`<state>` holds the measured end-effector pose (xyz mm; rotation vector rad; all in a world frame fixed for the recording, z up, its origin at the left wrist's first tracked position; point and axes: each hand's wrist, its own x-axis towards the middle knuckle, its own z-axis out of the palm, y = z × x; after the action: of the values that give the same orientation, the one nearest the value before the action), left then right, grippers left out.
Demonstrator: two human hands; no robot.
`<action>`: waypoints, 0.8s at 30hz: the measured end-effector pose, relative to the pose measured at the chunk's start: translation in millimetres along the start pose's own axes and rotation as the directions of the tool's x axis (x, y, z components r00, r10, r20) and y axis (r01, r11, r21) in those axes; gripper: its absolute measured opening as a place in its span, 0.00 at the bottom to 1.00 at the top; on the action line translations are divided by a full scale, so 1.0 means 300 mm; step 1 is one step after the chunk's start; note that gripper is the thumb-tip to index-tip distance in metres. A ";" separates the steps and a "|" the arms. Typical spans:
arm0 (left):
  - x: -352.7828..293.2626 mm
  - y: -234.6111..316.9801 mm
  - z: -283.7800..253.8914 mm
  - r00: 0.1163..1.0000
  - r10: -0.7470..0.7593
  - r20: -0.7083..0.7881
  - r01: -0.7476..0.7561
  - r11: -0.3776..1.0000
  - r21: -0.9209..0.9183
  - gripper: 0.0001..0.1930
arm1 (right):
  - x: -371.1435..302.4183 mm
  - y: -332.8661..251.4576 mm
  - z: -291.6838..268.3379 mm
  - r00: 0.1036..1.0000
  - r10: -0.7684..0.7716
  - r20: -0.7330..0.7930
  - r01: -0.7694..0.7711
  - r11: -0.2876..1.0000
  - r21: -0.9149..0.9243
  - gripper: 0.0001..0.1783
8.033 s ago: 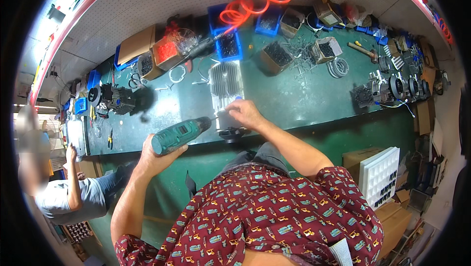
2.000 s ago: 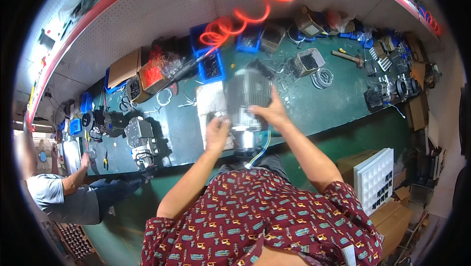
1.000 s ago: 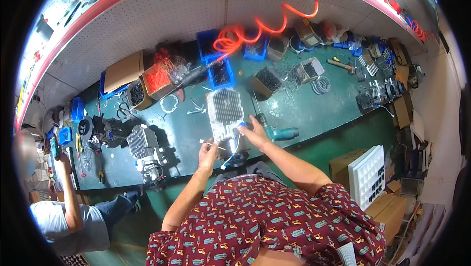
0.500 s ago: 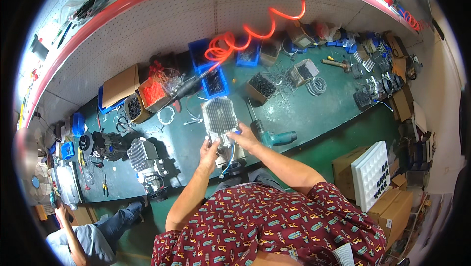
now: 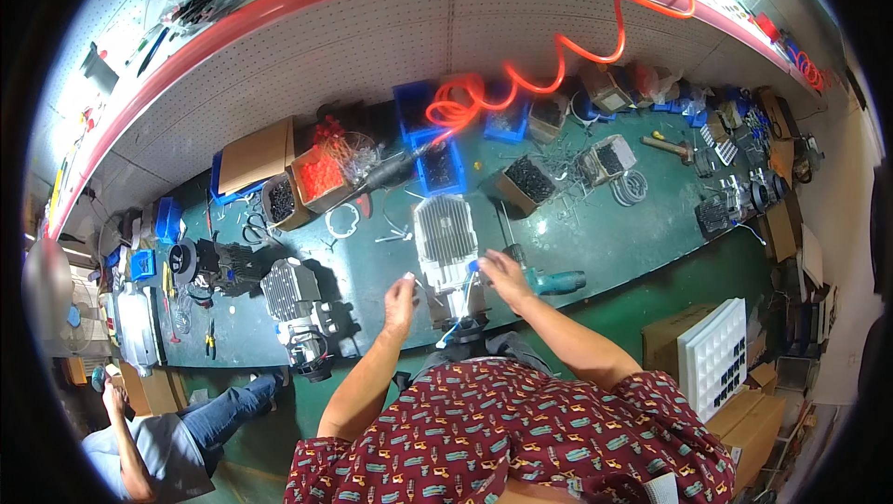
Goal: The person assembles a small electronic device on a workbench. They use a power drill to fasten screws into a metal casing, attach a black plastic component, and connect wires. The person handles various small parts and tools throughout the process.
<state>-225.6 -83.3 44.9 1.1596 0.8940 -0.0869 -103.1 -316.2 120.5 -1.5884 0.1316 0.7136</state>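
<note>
A silver finned metal unit (image 5: 446, 232) stands on the bench in front of me, a black round part at its near end. A thin white-and-blue cable (image 5: 456, 329) hangs over its near part and ends in a pale connector. My left hand (image 5: 400, 307) is raised just left of the unit, apart from it, its fingertips drawn together; whatever they hold is too small to make out. Right of the unit, my right hand (image 5: 505, 279) is beside a small blue piece (image 5: 473, 266), fingers bent and slightly apart. A teal power drill (image 5: 556, 282) lies beyond that hand.
Another finned unit (image 5: 291, 295) and a black motor (image 5: 219, 267) lie on the left. Along the back stand blue bins (image 5: 439, 169) and boxes of small parts (image 5: 526, 183). A coiled red air hose (image 5: 563, 62) hangs above. Another person's arm (image 5: 130, 444) shows at lower left.
Both my hands have come off the middle of the finned unit, the left going left and the right going right. The whole view has shifted slightly.
</note>
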 end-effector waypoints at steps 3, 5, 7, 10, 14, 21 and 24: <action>0.094 -0.016 -0.135 0.966 0.182 -0.183 -0.136 0.961 0.242 0.19 | -0.040 0.068 -0.102 0.991 0.069 -0.117 -0.060 0.995 0.079 0.25; 0.168 0.021 -0.145 0.879 0.465 -0.106 -0.335 0.760 0.558 0.14 | -0.106 0.100 -0.176 0.983 0.061 -0.170 -0.045 0.995 0.093 0.22; 0.207 0.144 -0.073 0.767 0.636 0.084 -0.442 0.429 0.788 0.14 | -0.174 0.152 -0.260 0.969 0.084 -0.234 -0.070 0.995 0.068 0.21; 0.312 0.173 -0.055 0.729 0.628 0.273 -0.373 0.030 0.927 0.15 | -0.284 0.213 -0.351 0.944 0.153 -0.291 -0.145 0.988 0.050 0.21; 0.477 0.163 -0.025 0.784 0.489 0.383 -0.335 -0.185 0.924 0.15 | -0.412 0.311 -0.449 0.917 0.157 -0.366 -0.156 0.987 0.033 0.19; 0.475 0.201 -0.079 0.731 0.477 0.487 -0.471 -0.163 0.867 0.12 | -0.519 0.367 -0.482 0.865 0.234 -0.444 -0.181 0.971 0.158 0.14; 0.426 0.283 -0.112 0.646 0.605 0.465 -0.575 -0.015 0.818 0.11 | -0.471 0.362 -0.527 0.885 0.162 -0.436 -0.100 0.982 0.161 0.16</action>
<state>-118.0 28.8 22.4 2.6726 0.1403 0.1568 -210.8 -527.3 95.9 -1.6004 0.6214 0.4177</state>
